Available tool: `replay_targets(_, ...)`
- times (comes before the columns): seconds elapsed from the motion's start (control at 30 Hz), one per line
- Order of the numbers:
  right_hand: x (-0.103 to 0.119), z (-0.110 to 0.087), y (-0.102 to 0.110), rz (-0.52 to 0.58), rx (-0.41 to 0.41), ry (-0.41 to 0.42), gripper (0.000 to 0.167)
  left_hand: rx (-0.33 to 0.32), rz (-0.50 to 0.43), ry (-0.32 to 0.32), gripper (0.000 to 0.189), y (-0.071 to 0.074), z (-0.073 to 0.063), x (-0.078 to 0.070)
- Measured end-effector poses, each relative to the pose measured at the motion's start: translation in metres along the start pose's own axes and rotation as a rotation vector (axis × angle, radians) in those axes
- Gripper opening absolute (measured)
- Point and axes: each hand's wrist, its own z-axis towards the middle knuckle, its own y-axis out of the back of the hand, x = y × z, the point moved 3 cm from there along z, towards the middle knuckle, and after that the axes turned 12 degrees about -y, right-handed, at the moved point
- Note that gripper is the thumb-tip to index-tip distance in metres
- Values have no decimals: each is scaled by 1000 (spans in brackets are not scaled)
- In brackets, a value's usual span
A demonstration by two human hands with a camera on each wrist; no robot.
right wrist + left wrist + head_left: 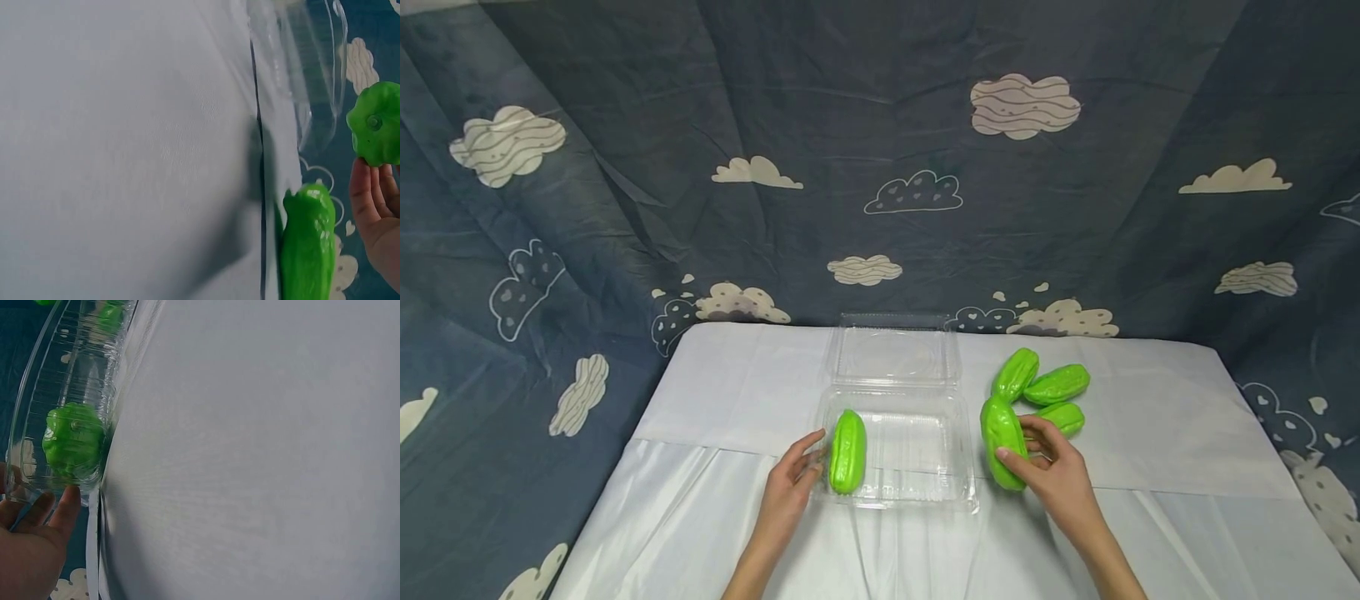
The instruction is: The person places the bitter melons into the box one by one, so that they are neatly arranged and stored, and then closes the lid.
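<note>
right hand [1062, 477] grips green vegetable [1002, 437]; left hand [790, 477] touches container [913, 454]

In the head view and both wrist views, all round the dial from twelve o'clock to twelve, no text, label, brand, number or sign can be read.

A box [917, 450] lies on the worktop [1157, 417], its lid [895, 354] behind it, one vegetable [847, 454] inside at its left. Three vegetables [1057, 383] lie right of the box, behind the right hand [1063, 479]. Cloth [850, 108] hangs behind everything.
</note>
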Motion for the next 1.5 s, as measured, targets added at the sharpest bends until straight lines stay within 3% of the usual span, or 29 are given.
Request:
replay_targets(0.23,9,-2,-12,111,35,23,56,-3,-3,-3,49,0,0,1)
replay_targets(0.53,20,-7,-32,229,-12,22,52,-5,2,5,49,0,0,2)
replay_targets(0.77,29,-12,-48,264,2,43,53,-2,1,0,49,0,-1,0)
replay_targets(1.03,37,-20,-65,209,-10,71,57,-1,-5,-5,48,-1,0,-1)
replay_targets(1.5,47,-24,-85,315,77,109,52,-4,12,-11,48,-1,0,0)
